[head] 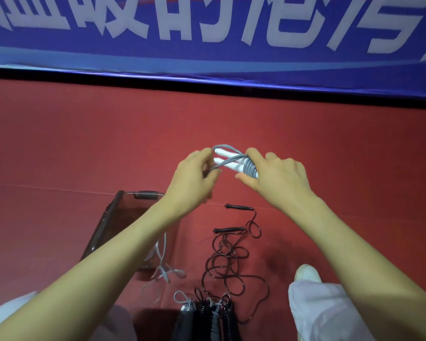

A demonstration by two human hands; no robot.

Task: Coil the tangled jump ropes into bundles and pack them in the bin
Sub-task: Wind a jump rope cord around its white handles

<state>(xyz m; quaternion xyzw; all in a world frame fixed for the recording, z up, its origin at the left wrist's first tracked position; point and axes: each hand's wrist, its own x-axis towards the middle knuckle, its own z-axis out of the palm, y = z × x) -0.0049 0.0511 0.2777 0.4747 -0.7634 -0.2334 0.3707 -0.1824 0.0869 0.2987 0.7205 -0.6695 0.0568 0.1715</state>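
I hold a grey jump rope with white handles (228, 159) up in front of me. Its cord is wound in tight turns round the two handles at the right end. My right hand (273, 174) grips that wound end. My left hand (194, 177) pinches the loose grey cord loop at the left. Below on the red floor lies a tangled dark rope with black handles (229, 252). A clear dark bin (123, 217) stands to its left, partly hidden by my left forearm. Loose grey cord (164, 269) lies at the bin's near corner.
Several coiled rope bundles, black and grey, (207, 313) lie at the bottom middle. My white shoe (306, 273) and pale trouser legs flank them. A blue banner with white lettering (207, 40) runs along the far edge of the red floor.
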